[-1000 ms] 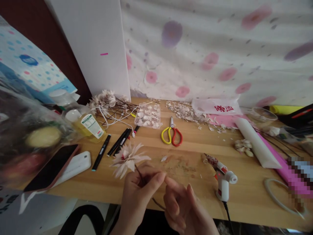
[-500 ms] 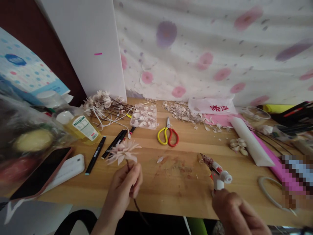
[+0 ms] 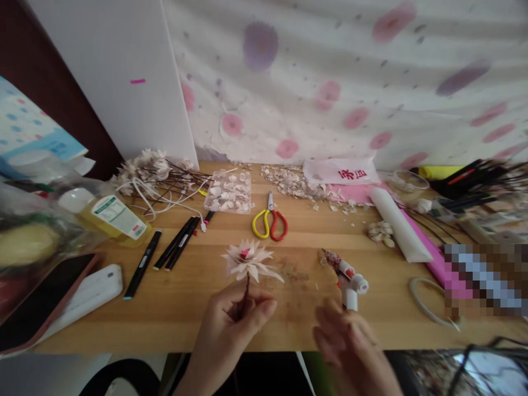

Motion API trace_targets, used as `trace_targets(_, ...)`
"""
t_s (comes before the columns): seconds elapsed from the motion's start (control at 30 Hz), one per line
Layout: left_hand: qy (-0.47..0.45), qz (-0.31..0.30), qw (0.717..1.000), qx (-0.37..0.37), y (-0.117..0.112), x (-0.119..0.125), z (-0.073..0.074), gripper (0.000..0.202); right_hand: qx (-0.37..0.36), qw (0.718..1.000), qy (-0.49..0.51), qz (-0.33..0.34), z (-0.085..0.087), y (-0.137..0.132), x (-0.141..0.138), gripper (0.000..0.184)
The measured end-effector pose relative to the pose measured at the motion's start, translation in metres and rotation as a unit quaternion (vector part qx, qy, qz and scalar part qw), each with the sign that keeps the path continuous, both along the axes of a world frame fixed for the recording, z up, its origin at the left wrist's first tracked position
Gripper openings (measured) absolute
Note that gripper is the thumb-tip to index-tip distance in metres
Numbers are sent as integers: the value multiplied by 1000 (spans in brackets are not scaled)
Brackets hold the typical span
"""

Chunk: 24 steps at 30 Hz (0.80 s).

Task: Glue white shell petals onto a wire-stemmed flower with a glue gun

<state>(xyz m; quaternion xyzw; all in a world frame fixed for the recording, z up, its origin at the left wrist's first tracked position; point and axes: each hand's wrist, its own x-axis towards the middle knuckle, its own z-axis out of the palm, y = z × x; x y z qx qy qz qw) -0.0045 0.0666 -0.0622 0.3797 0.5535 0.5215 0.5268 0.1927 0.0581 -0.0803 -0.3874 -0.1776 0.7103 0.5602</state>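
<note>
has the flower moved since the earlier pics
Yes, to the right: the pale flower now sits nearly below the red-and-yellow scissors, where earlier it sat well to their left.

Behind the pale wooden tabletop (image 3: 173, 327) hangs a rumpled white cloth (image 3: 313, 93) blotched with pink and purple (evenly, softly lit), with a tall white board (image 3: 107, 71) before it and a dark reddish-brown wall (image 3: 53, 99) at far left.

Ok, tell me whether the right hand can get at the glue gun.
Likely yes: the right hand is close below the glue gun, and nothing appears to stand between them.
</note>
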Motion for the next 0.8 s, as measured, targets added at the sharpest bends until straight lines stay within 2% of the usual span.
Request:
trace_targets(0.13,10,-2,998,55,-6,19,1,16,-81,988,84,97,10,-8,-42,30)
trace_targets(0.27,0,33,997,63,-15,21,6,14,-78,981,92,152,2,-13,-51,29)
trace_targets(0.4,-28,94,994,43,-21,21,14,5,-50,972,153,169,2,-15,-53,25)
trace_targets(0.53,6,84,994,70,-25,20,15,8,-16,967,189,172,12,-16,-57,20)
trace_targets(0.67,46,132,988,61,-29,22,17,10,-7,973,168,160,15,-18,-59,22)
trace_targets(0.8,14,138,988,75,-31,24,20,6,-7,977,138,164,11,-20,-60,25)
